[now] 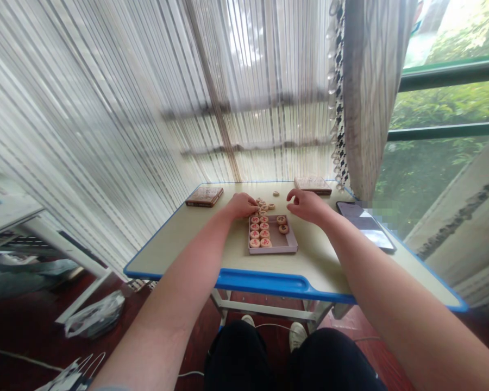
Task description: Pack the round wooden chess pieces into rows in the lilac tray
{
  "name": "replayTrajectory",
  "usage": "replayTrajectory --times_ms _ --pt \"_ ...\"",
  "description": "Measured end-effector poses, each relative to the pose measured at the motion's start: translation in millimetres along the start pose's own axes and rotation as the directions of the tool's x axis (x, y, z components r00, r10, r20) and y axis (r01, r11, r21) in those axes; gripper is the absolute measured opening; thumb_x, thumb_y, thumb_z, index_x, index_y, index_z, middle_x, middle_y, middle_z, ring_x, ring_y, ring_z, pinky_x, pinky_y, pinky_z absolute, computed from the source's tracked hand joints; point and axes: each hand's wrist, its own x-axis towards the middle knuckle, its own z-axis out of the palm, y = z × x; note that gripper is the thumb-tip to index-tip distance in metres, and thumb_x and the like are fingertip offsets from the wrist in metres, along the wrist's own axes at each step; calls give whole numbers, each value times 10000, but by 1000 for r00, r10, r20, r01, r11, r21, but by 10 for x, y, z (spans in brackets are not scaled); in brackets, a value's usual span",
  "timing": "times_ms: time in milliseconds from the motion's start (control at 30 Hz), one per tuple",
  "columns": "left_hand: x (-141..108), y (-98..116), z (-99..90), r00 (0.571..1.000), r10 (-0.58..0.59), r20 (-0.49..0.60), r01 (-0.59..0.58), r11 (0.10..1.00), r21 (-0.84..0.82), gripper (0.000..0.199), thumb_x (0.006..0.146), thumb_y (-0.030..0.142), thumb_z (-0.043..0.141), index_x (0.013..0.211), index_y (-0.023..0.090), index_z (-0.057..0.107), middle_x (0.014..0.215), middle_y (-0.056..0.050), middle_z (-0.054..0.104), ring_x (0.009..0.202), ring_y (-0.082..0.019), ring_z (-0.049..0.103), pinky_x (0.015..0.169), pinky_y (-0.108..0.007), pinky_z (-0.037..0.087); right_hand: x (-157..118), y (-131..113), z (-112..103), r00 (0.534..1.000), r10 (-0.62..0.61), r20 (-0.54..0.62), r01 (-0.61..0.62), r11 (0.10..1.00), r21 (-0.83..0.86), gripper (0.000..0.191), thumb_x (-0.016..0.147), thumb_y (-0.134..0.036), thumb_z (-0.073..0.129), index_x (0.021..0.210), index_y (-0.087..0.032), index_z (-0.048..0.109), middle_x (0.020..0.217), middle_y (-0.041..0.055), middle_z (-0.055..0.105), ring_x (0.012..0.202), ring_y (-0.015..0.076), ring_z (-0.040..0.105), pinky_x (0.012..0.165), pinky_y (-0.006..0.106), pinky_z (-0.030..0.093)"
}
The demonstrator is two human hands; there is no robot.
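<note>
A shallow open box (287,249) sits mid-table. Its left part holds two columns of round wooden Chinese chess pieces (264,234) with red characters. Two dark-lettered pieces (283,228) lie toward its upper right. Behind the box is a loose cluster of pieces (263,206), and a single piece (276,193) lies farther back. My left hand (243,206) is at the cluster's left side, fingertips closed on a chess piece at the box's far left corner, partly hidden by the fingers. My right hand (306,205) hovers right of the cluster, thumb and fingers curved apart, holding nothing.
A brown flat box (204,196) lies at the table's back left, a similar box (313,185) at the back right. A phone (365,225) rests along the right side. The blue table edge (264,281) runs in front of my knees. Curtains hang behind.
</note>
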Motion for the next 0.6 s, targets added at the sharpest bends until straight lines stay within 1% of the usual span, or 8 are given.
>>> replayTrajectory --times_ms 67,167,233,333,433,500,600 --pt "-3 21 -13 1000 12 14 -12 1000 25 301 713 401 575 895 213 724 943 -40 694 946 -197 597 946 -297 386 -6 -4 0 1000 8 5 -8 1000 -20 215 712 -254 542 916 -220 600 763 35 630 650 145 528 532 236 335" --pt "-3 30 -24 1000 -1 -11 2 999 35 266 714 377 584 888 233 724 959 -34 689 976 -194 580 969 -303 363 2 4 22 999 23 23 -22 998 -61 243 720 -272 530 944 -222 608 779 40 643 681 159 545 544 243 348" --pt "-8 32 -27 999 -26 -30 27 999 45 275 715 397 582 881 232 726 932 -48 691 961 -205 580 954 -313 374 21 34 53 997 69 39 -64 993 -102 273 722 -284 524 970 -222 618 829 54 655 709 171 558 550 249 358" --pt "-26 40 -32 998 -44 -54 49 994 93 347 690 484 586 849 215 736 871 -82 689 942 -241 578 927 -344 388 56 104 101 987 154 50 -144 974 -176 305 722 -303 523 989 -225 647 980 82 648 768 192 578 575 261 381" --pt "-38 47 -32 997 -66 -33 68 993 91 380 663 526 596 821 211 740 837 -91 687 918 -257 582 884 -349 413 82 159 126 978 201 51 -186 959 -213 310 731 -333 516 975 -221 672 1029 96 636 787 201 589 595 269 397" --pt "-32 46 -21 997 -82 -4 82 996 37 360 663 498 607 848 217 736 860 -87 688 890 -257 592 851 -352 431 91 173 127 976 215 45 -201 958 -205 326 734 -355 517 985 -215 671 1011 100 641 769 197 593 594 269 402" --pt "-9 42 3 997 -82 -3 82 997 -13 316 677 372 616 952 247 710 957 -65 678 910 -248 591 848 -352 439 97 180 120 972 234 29 -225 956 -187 361 735 -380 521 1023 -209 657 997 106 647 751 195 595 596 271 406"
